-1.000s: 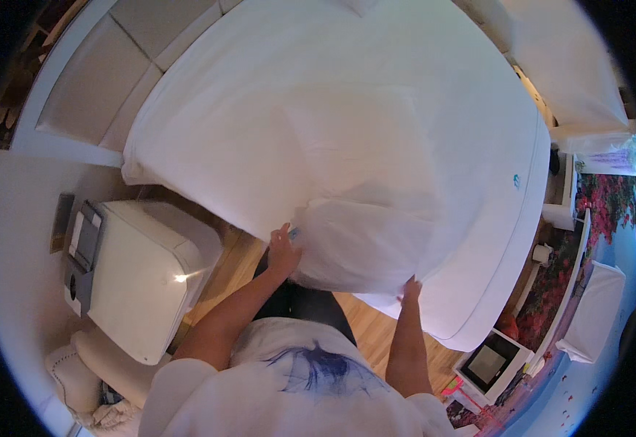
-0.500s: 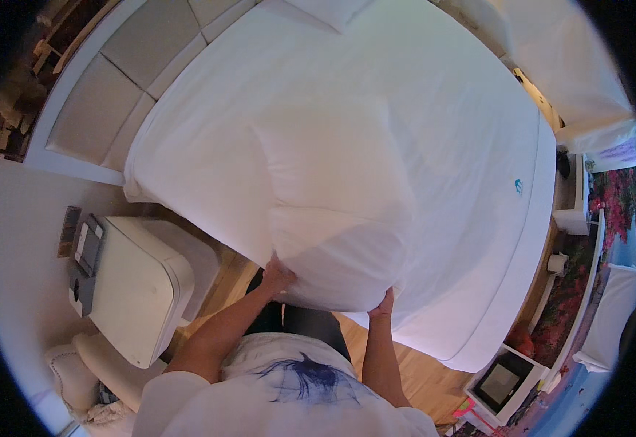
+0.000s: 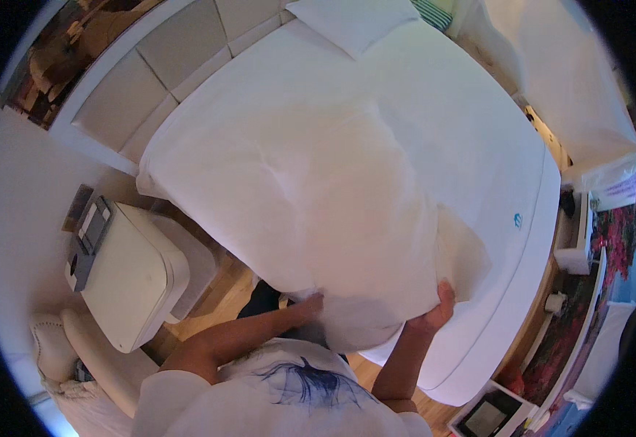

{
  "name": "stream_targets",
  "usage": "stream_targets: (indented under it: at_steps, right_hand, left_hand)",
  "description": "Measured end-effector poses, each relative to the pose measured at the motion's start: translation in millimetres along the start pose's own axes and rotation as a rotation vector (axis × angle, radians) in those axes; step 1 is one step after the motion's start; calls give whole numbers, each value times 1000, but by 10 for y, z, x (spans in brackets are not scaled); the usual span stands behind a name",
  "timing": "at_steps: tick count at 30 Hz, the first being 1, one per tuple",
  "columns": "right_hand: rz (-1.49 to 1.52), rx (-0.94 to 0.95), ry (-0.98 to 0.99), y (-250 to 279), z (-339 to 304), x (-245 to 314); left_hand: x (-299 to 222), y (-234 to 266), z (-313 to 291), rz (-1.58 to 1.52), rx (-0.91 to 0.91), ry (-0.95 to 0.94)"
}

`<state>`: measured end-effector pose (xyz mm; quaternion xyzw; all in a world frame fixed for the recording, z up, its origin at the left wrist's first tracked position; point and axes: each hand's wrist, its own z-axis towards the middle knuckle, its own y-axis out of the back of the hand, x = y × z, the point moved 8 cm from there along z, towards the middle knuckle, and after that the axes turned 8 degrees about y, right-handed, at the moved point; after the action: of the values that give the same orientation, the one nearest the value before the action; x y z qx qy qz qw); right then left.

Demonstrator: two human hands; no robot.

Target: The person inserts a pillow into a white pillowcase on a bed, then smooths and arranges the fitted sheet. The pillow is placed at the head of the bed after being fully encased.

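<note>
A plump white pillow in a pillowcase (image 3: 354, 218) lies tilted across the near side of the bed in front of me. My left hand (image 3: 309, 307) is closed on its near edge, fingers partly lost in the fabric. With my right hand (image 3: 436, 312) I grip the near right corner, thumb up, where a loose flap of the case (image 3: 463, 255) sticks out to the right. The bed's white fitted sheet (image 3: 478, 175) spreads beneath and beyond the pillow.
Another white pillow (image 3: 354, 22) rests at the bed's far end. A padded headboard (image 3: 179, 44) runs along the left. A pale bedside cabinet (image 3: 128, 277) stands at left, with a beige armchair (image 3: 99, 349) nearer me. At lower right is a white box-shaped appliance (image 3: 489, 415).
My right hand has moved right and pulled the pillow's near right corner out, so a flap of the case now spreads there. My left hand has shifted right and nearer to me.
</note>
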<state>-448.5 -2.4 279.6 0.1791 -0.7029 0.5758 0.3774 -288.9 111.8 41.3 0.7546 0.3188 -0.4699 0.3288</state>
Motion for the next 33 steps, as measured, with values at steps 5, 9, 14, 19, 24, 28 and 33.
stream_targets:
  at_steps: [5, 9, 14, 19, 24, 28, 33]
  right_hand:
    - [-110, 218, 121, -432, -207, 189]
    - [-541, 343, 105, -658, -650, -75]
    - [-1042, 1152, 413, -1309, -1241, -589]
    - [-1035, 1461, 172, -1547, -1687, -1172]
    - [-1024, 1661, 102, -1581, -2125, -1712]
    - [-1017, 1786, 62, -1489, -2439, -2072]
    - [-996, 1879, 149, -1505, -2714, -2206]
  left_hand:
    - [-822, -434, -169, -50, 237, -121]
    - [-1010, -189, -518, -113, 249, -142]
    - [-1061, 631, -1239, -270, 15, 0]
    - [-654, 1174, -2167, -684, -662, 365]
    - [-353, 1507, -2572, -634, -1088, 312]
    - [16, 1472, -2678, -936, -1137, 318]
    - [417, 1012, -2941, -1310, -1074, 326]
